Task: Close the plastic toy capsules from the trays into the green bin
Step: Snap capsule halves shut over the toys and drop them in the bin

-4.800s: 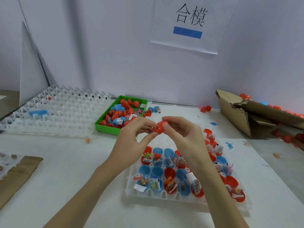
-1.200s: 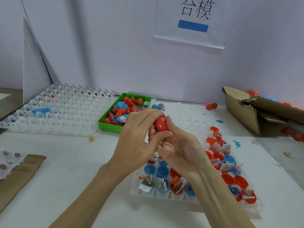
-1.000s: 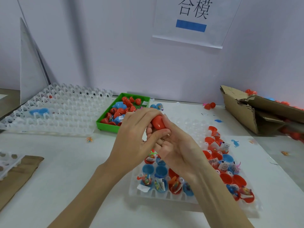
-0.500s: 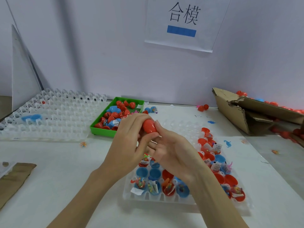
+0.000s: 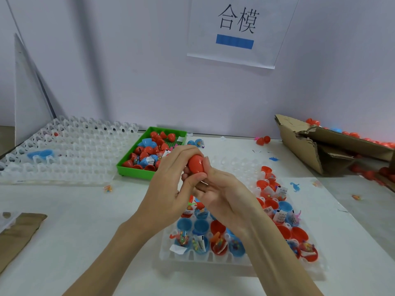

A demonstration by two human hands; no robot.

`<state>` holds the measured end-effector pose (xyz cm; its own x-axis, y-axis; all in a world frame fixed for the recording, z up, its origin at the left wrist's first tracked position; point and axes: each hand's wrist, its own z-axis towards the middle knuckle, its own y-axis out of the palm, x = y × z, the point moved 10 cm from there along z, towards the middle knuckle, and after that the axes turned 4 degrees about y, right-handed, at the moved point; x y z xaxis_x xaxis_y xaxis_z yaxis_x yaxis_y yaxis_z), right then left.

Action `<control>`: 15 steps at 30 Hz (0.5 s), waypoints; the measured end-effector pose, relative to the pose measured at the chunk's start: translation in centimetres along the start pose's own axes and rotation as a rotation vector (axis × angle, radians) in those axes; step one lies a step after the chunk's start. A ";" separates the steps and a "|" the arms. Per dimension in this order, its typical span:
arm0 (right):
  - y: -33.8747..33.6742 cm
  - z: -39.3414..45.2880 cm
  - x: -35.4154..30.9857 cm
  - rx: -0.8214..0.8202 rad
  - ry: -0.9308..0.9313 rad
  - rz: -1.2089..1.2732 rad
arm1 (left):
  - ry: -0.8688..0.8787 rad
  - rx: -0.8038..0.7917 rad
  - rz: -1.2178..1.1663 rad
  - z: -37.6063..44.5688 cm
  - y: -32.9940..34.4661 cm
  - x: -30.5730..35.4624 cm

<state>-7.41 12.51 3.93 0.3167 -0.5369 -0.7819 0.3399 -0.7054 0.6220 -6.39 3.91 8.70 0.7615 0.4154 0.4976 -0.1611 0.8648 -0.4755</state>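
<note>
Above the table's middle, a red egg-shaped capsule (image 5: 196, 164) is held between both hands. My left hand (image 5: 171, 184) wraps it from the left, thumb under it. My right hand (image 5: 222, 195) cups it from below and right, fingers curled against it. Below the hands lies a clear tray (image 5: 213, 256) holding several open red and blue capsule halves with small toys. The green bin (image 5: 133, 168) stands behind the left hand with several red and blue capsules in it.
A large clear cell tray (image 5: 70, 150) lies at the left with a blue piece in it. A torn cardboard box (image 5: 316, 146) with red capsules sits at the right. Loose capsules (image 5: 263, 140) lie near the wall. Brown cardboard (image 5: 19, 231) sits at the near left.
Both hands stay clasped round the red capsule and have shifted only slightly; the fingers have regripped round it. The camera has moved a little.
</note>
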 end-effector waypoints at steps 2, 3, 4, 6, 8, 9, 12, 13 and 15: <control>-0.1 -0.1 -0.2 0.002 -0.011 -0.030 | -0.008 -0.008 -0.027 0.1 0.1 -0.2; -0.2 -0.1 -0.3 0.010 -0.019 -0.053 | -0.021 -0.015 -0.029 0.1 0.1 -0.5; -0.3 -0.1 -0.5 0.024 -0.029 -0.078 | -0.038 -0.025 -0.026 0.1 0.1 -0.8; -0.7 -0.1 -0.8 0.075 -0.058 -0.156 | -0.068 -0.053 0.007 -0.1 0.3 -1.5; -1.2 -0.2 -1.1 0.138 -0.079 -0.273 | -0.096 -0.079 0.020 -0.3 0.7 -2.0; -1.7 -0.3 -1.2 0.177 -0.071 -0.344 | -0.119 -0.080 0.002 -0.4 0.7 -2.3; -2.9 -1.0 -1.2 0.312 0.044 -0.634 | -0.172 0.038 -0.081 -0.4 -0.7 -3.2; -3.3 -1.4 -1.3 0.348 0.089 -0.766 | -0.187 0.107 -0.097 -0.5 -1.6 -3.6; -3.2 -1.6 -1.8 0.324 0.131 -0.845 | -0.214 0.239 -0.112 -0.8 -3.4 -4.5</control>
<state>-7.62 16.45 3.45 0.1804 0.2599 -0.9486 0.2454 -0.9459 -0.2125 -8.76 -1.07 7.52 0.6378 0.3418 0.6902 -0.2455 0.9396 -0.2384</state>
